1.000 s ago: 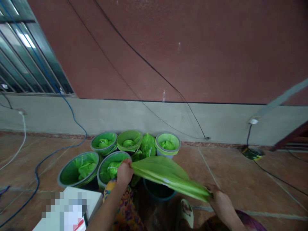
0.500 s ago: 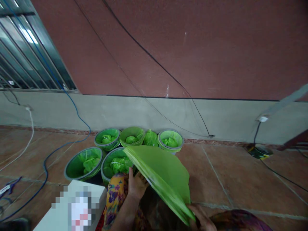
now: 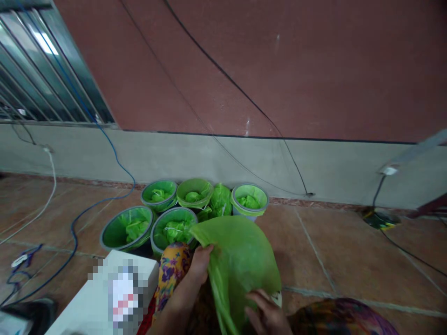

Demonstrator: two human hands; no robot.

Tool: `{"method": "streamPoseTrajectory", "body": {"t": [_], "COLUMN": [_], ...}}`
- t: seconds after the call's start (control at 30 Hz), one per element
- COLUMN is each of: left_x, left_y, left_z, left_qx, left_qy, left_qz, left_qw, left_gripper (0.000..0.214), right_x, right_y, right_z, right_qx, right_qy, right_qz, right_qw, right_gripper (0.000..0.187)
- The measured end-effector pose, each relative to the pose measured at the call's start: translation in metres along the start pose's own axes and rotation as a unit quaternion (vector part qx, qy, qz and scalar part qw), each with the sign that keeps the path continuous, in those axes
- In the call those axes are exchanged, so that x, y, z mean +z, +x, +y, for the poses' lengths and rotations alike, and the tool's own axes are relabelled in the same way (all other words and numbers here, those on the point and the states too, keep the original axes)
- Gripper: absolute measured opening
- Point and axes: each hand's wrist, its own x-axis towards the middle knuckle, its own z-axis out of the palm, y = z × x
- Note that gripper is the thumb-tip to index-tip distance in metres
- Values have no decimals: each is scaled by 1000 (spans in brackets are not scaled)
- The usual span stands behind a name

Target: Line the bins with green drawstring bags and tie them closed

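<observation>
A thin green plastic bag (image 3: 240,263) hangs spread in front of me, low in the view. My left hand (image 3: 200,263) grips its upper left edge, fingers closed on the plastic. My right hand (image 3: 267,314) holds the bag's lower right part, fingers curled against it. Behind the bag, several grey pots lined with green bags (image 3: 172,228) stand grouped on the tiled floor by the wall. A tied green bag bundle (image 3: 220,200) sits among them.
A white box (image 3: 104,302) lies at my lower left. Blue cable (image 3: 87,209) and white cable (image 3: 45,195) trail over the floor at left. A power socket with a cord (image 3: 380,216) lies at right by the grey wall base. A barred window (image 3: 42,74) is upper left.
The bag went from stretched flat between my hands to hanging open and upright. My right hand came in toward the middle and up; my left hand dropped lower on the bag's edge.
</observation>
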Motion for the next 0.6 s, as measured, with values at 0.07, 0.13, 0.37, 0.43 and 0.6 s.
{"method": "streamPoseTrajectory", "body": {"t": [0.07, 0.13, 0.37, 0.43, 0.6], "left_x": [-1, 2, 28, 32, 28], "left_y": [-13, -29, -85, -96, -107], "left_z": [17, 34, 74, 82, 103], "left_qx": [7, 2, -28, -36, -71], "left_qy": [10, 25, 35, 31, -4], "left_qz": [-27, -52, -150, -175, -230], "left_qw": [1000, 998, 988, 983, 971], "left_gripper": [21, 24, 40, 42, 32], "right_x": [-20, -40, -45, -34, -28], "right_y": [16, 34, 78, 80, 89], "right_z": [17, 37, 67, 59, 42], "right_qx": [78, 189, 301, 283, 235], "right_qy": [23, 33, 180, 248, 302], "right_qz": [84, 146, 99, 80, 64], "right_qw": [993, 971, 931, 923, 922], "right_gripper": [37, 48, 62, 60, 55]}}
